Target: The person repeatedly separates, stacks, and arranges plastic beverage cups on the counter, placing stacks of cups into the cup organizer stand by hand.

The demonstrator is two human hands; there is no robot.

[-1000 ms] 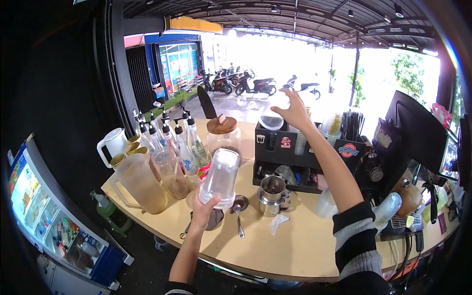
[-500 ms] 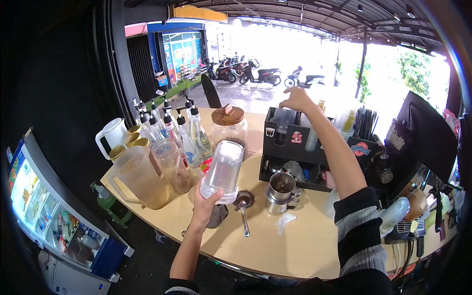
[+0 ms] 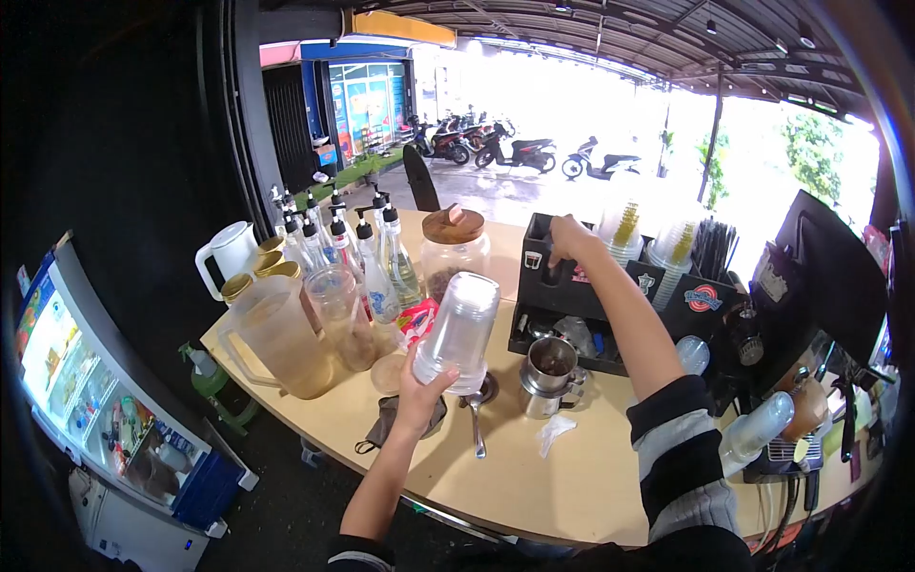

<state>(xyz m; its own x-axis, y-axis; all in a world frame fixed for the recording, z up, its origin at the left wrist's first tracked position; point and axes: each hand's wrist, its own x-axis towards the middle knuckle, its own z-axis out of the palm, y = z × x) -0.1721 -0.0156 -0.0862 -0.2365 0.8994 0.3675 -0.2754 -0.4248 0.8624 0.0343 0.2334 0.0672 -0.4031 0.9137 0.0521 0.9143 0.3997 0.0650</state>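
Note:
My left hand (image 3: 419, 391) holds a stack of clear plastic cups (image 3: 460, 329), tilted upside down above the table. Reaching into the left compartment of the black organizer (image 3: 562, 297) is my right hand (image 3: 570, 238); its fingertips are partly hidden, and I cannot make out anything in them. Below the organizer stands a metal drip filter (image 3: 553, 358) on a metal cup (image 3: 541, 400). A spoon (image 3: 477, 429) rests on a small dark round dish beside the held cups, and a crumpled white tissue (image 3: 555, 434) lies near the metal cup.
Pump bottles (image 3: 376, 276), a cloudy pitcher (image 3: 281, 334), a clear jar (image 3: 341, 319) and a wooden-lidded jar (image 3: 455, 253) stand on the left half of the table (image 3: 515, 496). To the right are stacked cups (image 3: 624, 229), black straws (image 3: 713, 248) and a dark monitor (image 3: 810, 267).
My right hand has come down into the organizer's left compartment, where a clear cup showed before. The camera view has shifted slightly. My left hand keeps hold of the cups.

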